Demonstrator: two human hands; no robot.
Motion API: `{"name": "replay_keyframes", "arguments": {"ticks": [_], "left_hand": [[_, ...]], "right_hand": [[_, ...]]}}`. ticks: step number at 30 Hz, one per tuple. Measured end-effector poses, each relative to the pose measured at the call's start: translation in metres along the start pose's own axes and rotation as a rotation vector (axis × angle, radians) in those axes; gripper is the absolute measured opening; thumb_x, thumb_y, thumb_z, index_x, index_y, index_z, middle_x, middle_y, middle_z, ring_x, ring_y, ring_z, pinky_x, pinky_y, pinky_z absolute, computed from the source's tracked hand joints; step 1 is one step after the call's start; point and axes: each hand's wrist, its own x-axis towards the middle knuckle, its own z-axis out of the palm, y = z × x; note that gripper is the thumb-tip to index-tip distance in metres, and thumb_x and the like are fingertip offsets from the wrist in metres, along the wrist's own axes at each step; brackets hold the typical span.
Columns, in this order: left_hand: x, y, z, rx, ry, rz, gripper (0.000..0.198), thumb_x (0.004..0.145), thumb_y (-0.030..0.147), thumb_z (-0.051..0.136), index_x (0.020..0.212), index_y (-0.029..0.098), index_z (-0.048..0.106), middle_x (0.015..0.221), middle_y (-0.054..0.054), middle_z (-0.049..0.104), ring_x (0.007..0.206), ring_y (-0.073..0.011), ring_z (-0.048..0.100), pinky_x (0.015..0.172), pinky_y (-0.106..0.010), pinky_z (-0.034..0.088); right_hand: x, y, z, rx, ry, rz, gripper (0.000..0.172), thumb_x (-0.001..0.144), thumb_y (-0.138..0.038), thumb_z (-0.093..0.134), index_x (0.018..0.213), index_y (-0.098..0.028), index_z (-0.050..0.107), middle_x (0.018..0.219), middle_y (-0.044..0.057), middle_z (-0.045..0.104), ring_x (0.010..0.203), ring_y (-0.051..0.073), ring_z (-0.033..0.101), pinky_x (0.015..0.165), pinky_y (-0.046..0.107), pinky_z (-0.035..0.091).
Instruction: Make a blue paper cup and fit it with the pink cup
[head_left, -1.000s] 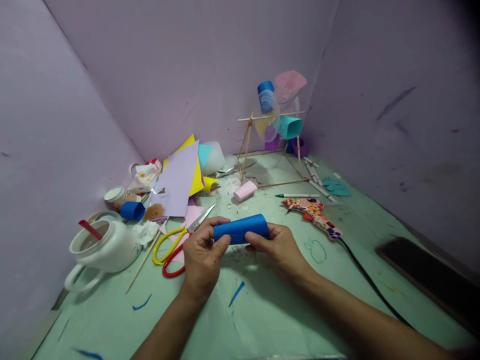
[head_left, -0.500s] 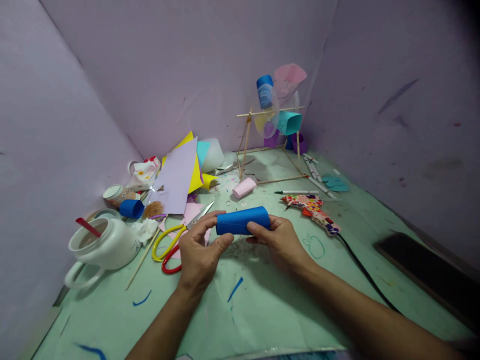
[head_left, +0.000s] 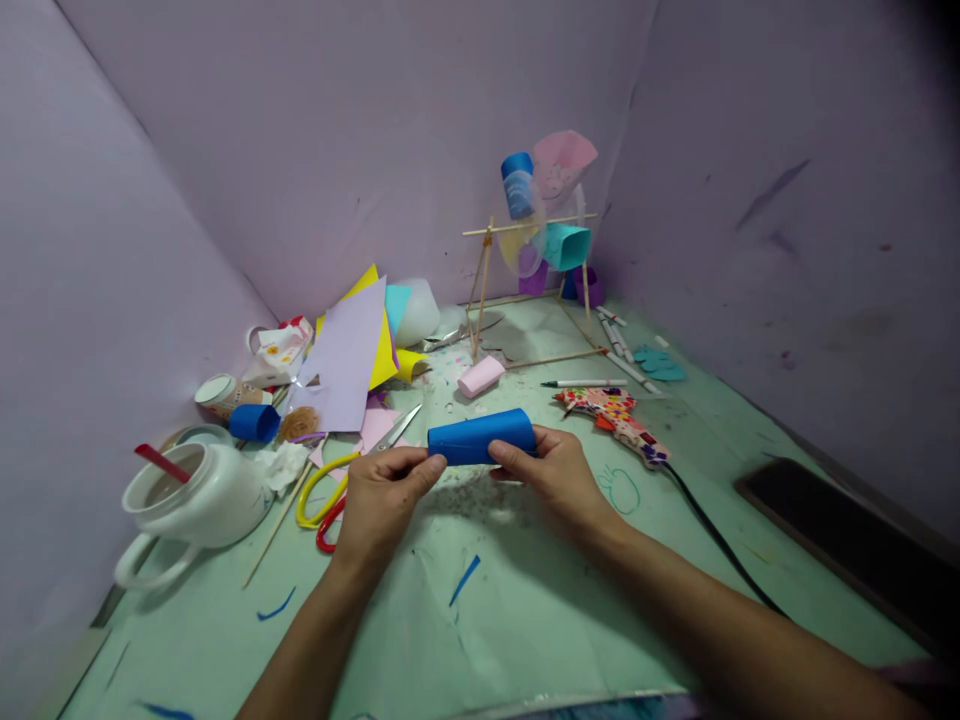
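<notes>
Pinching one end, as best its partly hidden grip shows, the left hand (head_left: pixel 381 492) is steadying the blue paper tube (head_left: pixel 476 438) between both hands; the right hand (head_left: pixel 561 478) is clamping the other end. Adjusting should be calling for light pressure.

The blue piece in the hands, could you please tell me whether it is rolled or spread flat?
Rolled: the blue piece curves into a tube, one end at the left hand, the other in the right hand.
</notes>
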Motion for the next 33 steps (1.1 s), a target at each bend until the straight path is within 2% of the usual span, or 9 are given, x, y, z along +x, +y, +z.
{"name": "replay_keyframes", "arguments": {"ticks": [7, 12, 17, 19, 21, 23, 27, 29, 33], "left_hand": [[-0.002, -0.001, 0.002, 0.029, 0.079, 0.148, 0.023, 0.063, 0.023, 0.065, 0.046, 0.016, 0.051, 0.048, 0.006, 0.039, 0.047, -0.0075, 0.034, 0.046, -0.022, 0.026], [-0.003, -0.006, 0.003, -0.023, 0.07, 0.152, 0.023, 0.063, 0.02, 0.064, 0.046, 0.016, 0.049, 0.047, 0.006, 0.037, 0.046, -0.007, 0.032, 0.045, -0.022, 0.025], [-0.001, -0.012, 0.003, -0.094, 0.17, 0.187, 0.02, 0.058, 0.008, 0.058, 0.043, 0.016, 0.048, 0.047, 0.006, 0.041, 0.049, -0.0069, 0.036, 0.049, -0.021, 0.028], [-0.001, -0.011, 0.001, -0.138, 0.149, 0.158, 0.01, 0.058, 0.008, 0.061, 0.055, 0.017, 0.06, 0.051, 0.006, 0.044, 0.052, -0.007, 0.039, 0.05, -0.02, 0.031], [0.0, -0.008, -0.003, -0.219, 0.103, 0.1, 0.027, 0.057, 0.008, 0.064, 0.081, 0.021, 0.07, 0.058, 0.006, 0.046, 0.055, -0.0068, 0.043, 0.05, -0.018, 0.032], [0.0, -0.007, -0.006, -0.303, 0.032, 0.063, 0.044, 0.055, 0.007, 0.064, 0.095, 0.023, 0.07, 0.065, 0.006, 0.048, 0.057, -0.0065, 0.044, 0.049, -0.016, 0.032], [0.0, -0.008, -0.007, -0.338, -0.025, 0.074, 0.027, 0.059, 0.014, 0.066, 0.084, 0.022, 0.07, 0.067, 0.004, 0.052, 0.057, -0.0069, 0.044, 0.047, -0.016, 0.033], [0.0, -0.007, -0.005, -0.238, -0.007, 0.054, 0.016, 0.063, 0.022, 0.069, 0.079, 0.02, 0.069, 0.07, 0.003, 0.055, 0.058, -0.0082, 0.047, 0.048, -0.017, 0.036], [0.0, -0.002, 0.001, -0.058, 0.084, 0.025, 0.019, 0.059, 0.031, 0.073, 0.072, 0.017, 0.071, 0.089, -0.004, 0.063, 0.069, -0.0141, 0.055, 0.053, -0.022, 0.044]], "right_hand": [[-0.002, 0.004, 0.002, -0.008, -0.048, 0.027, 0.034, 0.06, -0.039, 0.078, 0.082, -0.014, 0.072, 0.073, 0.005, 0.069, 0.063, 0.017, 0.062, 0.063, 0.031, 0.052], [-0.002, 0.002, 0.003, 0.025, -0.054, 0.046, 0.035, 0.057, -0.039, 0.079, 0.081, -0.014, 0.072, 0.072, 0.005, 0.069, 0.064, 0.017, 0.063, 0.062, 0.031, 0.053], [-0.003, -0.003, 0.004, 0.035, -0.076, 0.05, 0.031, 0.056, -0.036, 0.08, 0.077, -0.014, 0.071, 0.068, 0.005, 0.07, 0.064, 0.017, 0.065, 0.061, 0.029, 0.052], [-0.002, -0.004, 0.003, 0.098, -0.051, 0.064, 0.032, 0.057, -0.035, 0.08, 0.079, -0.014, 0.071, 0.07, 0.004, 0.07, 0.064, 0.017, 0.066, 0.06, 0.028, 0.053], [0.0, -0.004, 0.001, 0.168, -0.01, 0.086, 0.033, 0.057, -0.035, 0.08, 0.081, -0.015, 0.07, 0.07, 0.004, 0.071, 0.064, 0.017, 0.067, 0.06, 0.027, 0.053], [0.002, -0.004, 0.0, 0.205, 0.017, 0.107, 0.034, 0.056, -0.034, 0.081, 0.082, -0.015, 0.069, 0.069, 0.004, 0.071, 0.064, 0.017, 0.067, 0.06, 0.027, 0.054], [0.001, -0.005, 0.0, 0.127, 0.005, 0.11, 0.035, 0.057, -0.035, 0.08, 0.082, -0.013, 0.07, 0.071, 0.005, 0.071, 0.063, 0.017, 0.067, 0.061, 0.028, 0.053], [-0.001, -0.005, 0.002, 0.047, 0.0, 0.081, 0.034, 0.057, -0.036, 0.08, 0.081, -0.013, 0.071, 0.069, 0.006, 0.071, 0.061, 0.016, 0.066, 0.061, 0.028, 0.052], [-0.004, -0.006, 0.003, -0.004, -0.004, 0.047, 0.032, 0.058, -0.036, 0.079, 0.079, -0.013, 0.072, 0.069, 0.005, 0.071, 0.06, 0.016, 0.064, 0.062, 0.029, 0.053]]}}
